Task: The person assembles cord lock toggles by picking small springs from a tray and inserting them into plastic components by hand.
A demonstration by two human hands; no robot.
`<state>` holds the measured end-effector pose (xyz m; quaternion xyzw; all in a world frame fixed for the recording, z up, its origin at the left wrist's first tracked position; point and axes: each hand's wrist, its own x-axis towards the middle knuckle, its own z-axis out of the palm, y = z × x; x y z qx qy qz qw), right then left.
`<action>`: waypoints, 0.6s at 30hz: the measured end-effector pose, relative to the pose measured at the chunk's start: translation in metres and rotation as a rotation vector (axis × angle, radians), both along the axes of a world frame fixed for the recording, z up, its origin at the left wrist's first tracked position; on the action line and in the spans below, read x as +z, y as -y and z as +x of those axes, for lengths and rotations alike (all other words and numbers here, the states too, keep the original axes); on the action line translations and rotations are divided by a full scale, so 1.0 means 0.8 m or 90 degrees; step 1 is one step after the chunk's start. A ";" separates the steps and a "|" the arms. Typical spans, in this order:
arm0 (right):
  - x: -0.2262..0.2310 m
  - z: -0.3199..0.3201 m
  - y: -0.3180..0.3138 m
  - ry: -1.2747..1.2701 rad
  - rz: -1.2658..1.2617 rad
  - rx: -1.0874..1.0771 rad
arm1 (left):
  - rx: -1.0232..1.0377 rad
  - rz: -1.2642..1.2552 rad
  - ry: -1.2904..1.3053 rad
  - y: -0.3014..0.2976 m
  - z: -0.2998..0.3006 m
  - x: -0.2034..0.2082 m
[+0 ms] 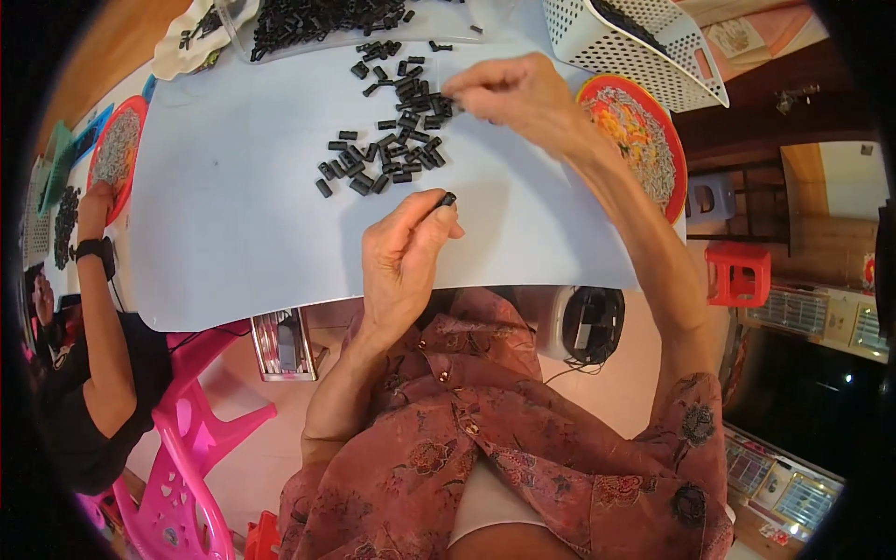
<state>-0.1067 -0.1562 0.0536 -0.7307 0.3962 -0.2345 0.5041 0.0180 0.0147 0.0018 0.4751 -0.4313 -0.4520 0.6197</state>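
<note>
My left hand point(403, 252) is closed above the near part of the table, pinching a small black cylindrical plastic piece point(448, 199) between thumb and forefinger. Farther away and to the right, my right hand point(513, 93) has its fingertips drawn together, slightly blurred. Whatever it may hold is too small to make out. It hovers by the right edge of a loose pile of black plastic pieces point(392, 154), which stretches over the middle of the table. Beside my right forearm stands a red-rimmed bowl point(679, 154) with many small grey metal parts inside.
The pale table point(233, 224) has a clear tray point(373, 47) heaped with black pieces at its far side. A white perforated basket point(644, 56) stands far right. At left, another person's arm point(107, 327) reaches to a second red bowl point(93, 168). A pink chair point(187, 439) stands below.
</note>
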 end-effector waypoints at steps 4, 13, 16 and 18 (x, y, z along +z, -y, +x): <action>-0.010 -0.024 -0.049 0.132 0.139 0.010 | -0.017 0.047 0.036 0.001 -0.001 0.005; -0.054 -0.033 -0.085 0.380 0.238 -0.012 | -0.012 0.023 0.053 0.003 -0.005 0.005; -0.053 -0.033 -0.090 0.378 0.239 -0.024 | -0.015 0.017 0.054 0.003 -0.005 0.003; -0.054 -0.034 -0.091 0.363 0.248 -0.012 | -0.006 0.001 0.063 0.003 -0.006 0.002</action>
